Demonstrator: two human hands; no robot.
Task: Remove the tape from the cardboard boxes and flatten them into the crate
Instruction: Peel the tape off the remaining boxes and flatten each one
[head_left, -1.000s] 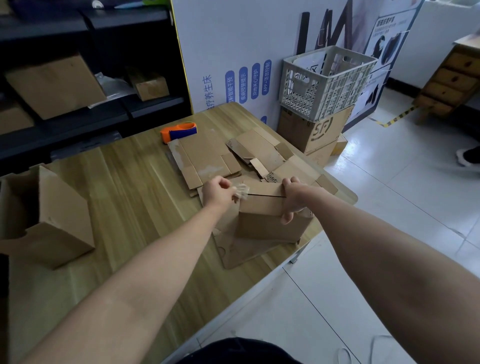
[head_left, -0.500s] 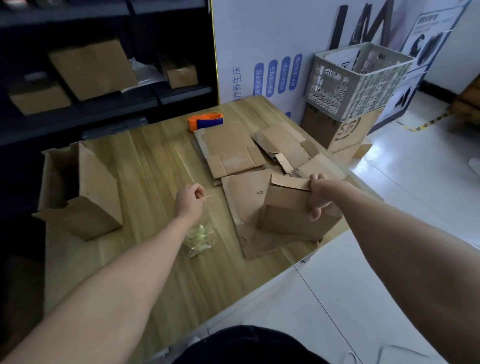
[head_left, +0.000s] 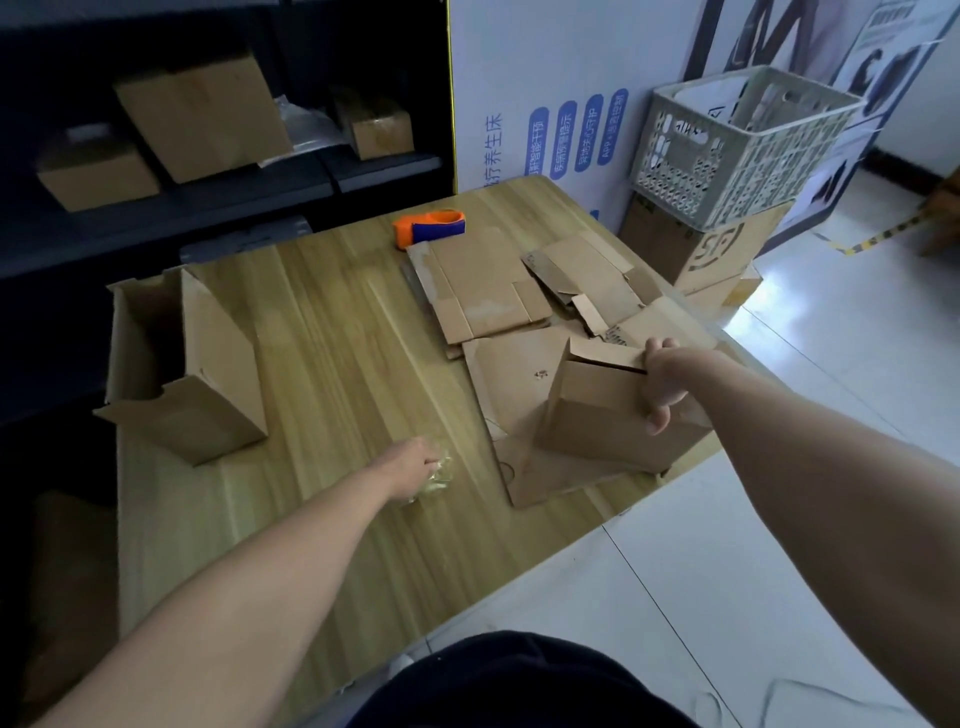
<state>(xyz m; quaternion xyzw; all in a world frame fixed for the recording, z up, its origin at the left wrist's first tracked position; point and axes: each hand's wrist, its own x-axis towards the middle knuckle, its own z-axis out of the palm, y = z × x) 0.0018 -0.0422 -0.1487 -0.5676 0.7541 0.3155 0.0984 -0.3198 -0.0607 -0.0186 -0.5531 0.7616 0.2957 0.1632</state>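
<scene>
My right hand (head_left: 662, 382) grips the top right edge of a small cardboard box (head_left: 597, 415) that stands on the table's near right part, its top flaps slightly parted. My left hand (head_left: 415, 465) is low over the wooden table (head_left: 322, 364), fingers on a crumpled wad of clear tape (head_left: 436, 480) that lies on the wood. Several flattened cardboard pieces (head_left: 483, 283) lie spread behind and under the box. The grey plastic crate (head_left: 737, 150) sits on stacked cartons beyond the table's far right corner.
A larger open cardboard box (head_left: 197, 374) stands at the table's left. An orange and blue tape dispenser (head_left: 428, 228) lies at the far edge. Dark shelves (head_left: 208, 171) with more boxes are behind. White tiled floor (head_left: 831, 389) lies to the right.
My left hand pulled the tape strip off the box, carried it left and down, and now has it at the table surface. My right hand kept its hold on the box.
</scene>
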